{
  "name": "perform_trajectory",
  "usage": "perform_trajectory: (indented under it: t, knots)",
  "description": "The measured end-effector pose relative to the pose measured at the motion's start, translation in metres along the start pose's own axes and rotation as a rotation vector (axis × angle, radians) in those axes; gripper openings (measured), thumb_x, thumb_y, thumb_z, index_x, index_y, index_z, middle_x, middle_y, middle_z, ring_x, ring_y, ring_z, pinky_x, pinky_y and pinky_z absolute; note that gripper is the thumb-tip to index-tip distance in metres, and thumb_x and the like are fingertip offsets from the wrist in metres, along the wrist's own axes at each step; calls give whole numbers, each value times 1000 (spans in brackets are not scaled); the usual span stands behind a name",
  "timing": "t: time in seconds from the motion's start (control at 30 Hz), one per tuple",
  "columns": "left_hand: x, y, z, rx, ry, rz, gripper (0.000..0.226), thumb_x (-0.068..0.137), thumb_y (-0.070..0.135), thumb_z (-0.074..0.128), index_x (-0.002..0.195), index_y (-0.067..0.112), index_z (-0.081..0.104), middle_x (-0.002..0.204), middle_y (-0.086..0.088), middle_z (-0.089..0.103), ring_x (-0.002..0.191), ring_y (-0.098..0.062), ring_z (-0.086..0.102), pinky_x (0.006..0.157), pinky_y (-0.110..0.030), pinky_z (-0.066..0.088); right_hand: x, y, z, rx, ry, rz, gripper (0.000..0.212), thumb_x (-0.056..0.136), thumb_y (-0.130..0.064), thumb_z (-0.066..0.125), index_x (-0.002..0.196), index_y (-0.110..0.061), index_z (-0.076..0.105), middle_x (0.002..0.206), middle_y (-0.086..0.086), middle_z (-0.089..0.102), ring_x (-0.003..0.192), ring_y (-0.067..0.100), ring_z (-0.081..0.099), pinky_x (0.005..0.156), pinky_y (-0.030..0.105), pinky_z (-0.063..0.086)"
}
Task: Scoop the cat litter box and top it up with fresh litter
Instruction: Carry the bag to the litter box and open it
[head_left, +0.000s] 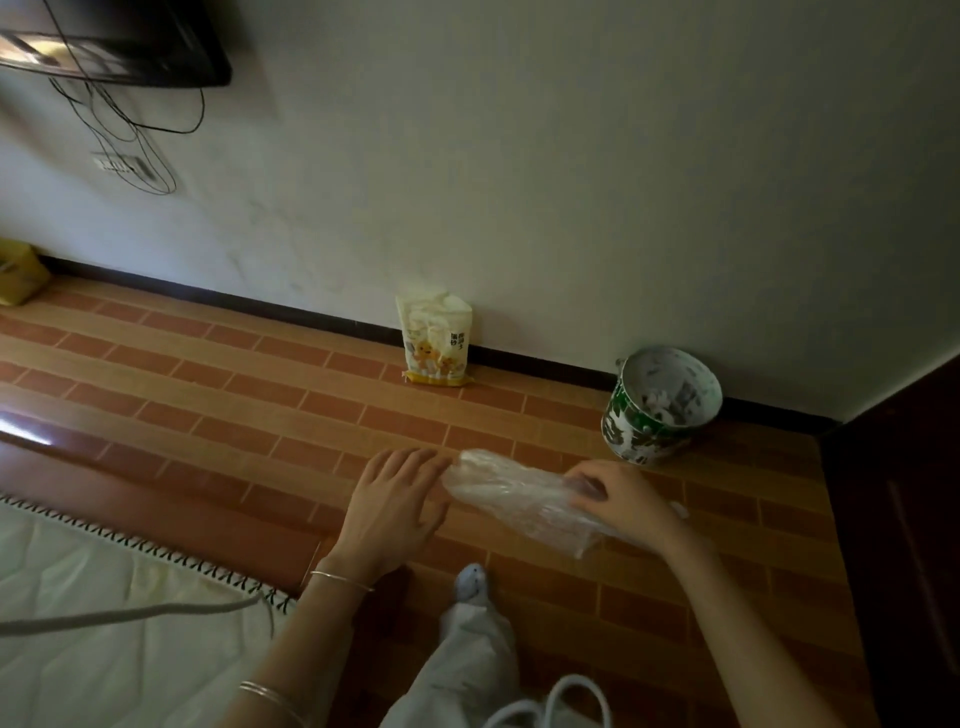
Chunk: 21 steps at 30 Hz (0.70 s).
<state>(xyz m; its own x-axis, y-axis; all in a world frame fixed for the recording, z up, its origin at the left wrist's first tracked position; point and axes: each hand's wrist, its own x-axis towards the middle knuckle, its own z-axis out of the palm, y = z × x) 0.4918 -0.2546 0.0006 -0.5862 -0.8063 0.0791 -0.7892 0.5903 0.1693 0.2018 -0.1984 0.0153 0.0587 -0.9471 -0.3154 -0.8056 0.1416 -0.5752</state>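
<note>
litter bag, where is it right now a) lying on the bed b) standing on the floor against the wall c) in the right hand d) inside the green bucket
b: the litter bag stands upright on the tiled floor at the wall, left of the green bucket; the right hand grips only clear plastic.

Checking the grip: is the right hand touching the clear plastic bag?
Touching. The head view shows the right hand with fingers curled onto the clear plastic bag, pinching its end.
</note>
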Motion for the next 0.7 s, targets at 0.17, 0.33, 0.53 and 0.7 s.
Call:
perform_trajectory:
  t: [0.17, 0.33, 0.53, 0.7]
  knots:
    - [73, -43, -12, 12, 33, 10, 47, 85, 46, 42, 124, 23, 56, 121, 2, 60, 111, -19, 55, 99, -35, 35, 78, -20, -39, -42, 15, -45, 22, 87, -28, 60, 109, -30, 60, 92, -8, 60, 77, 7, 54, 67, 18, 44]
    - [136, -91, -24, 28, 64, -16, 49, 88, 48, 38, 127, 23, 54, 124, 4, 58, 116, -16, 51, 101, -35, 34, 157, -44, -69, -82, 17, -90, 21, 88, -28, 59, 109, -31, 59, 95, -6, 61, 82, 14, 58, 72, 25, 49]
    - [182, -132, -33, 14, 95, -54, 49, 87, 48, 39, 126, 22, 55, 123, 4, 59, 114, -16, 52, 100, -36, 35, 227, -70, -90, -73, -1, -152, 21, 89, -29, 58, 109, -29, 60, 92, -14, 56, 75, 1, 50, 66, 18, 43]
    - [202, -162, -22, 0, 86, -159, 47, 88, 47, 39, 126, 23, 55, 124, 3, 59, 114, -17, 54, 101, -34, 28, 293, -76, -93, -103, -99, -215, 21, 87, -26, 60, 109, -25, 61, 91, -13, 55, 74, -3, 45, 61, 9, 36]
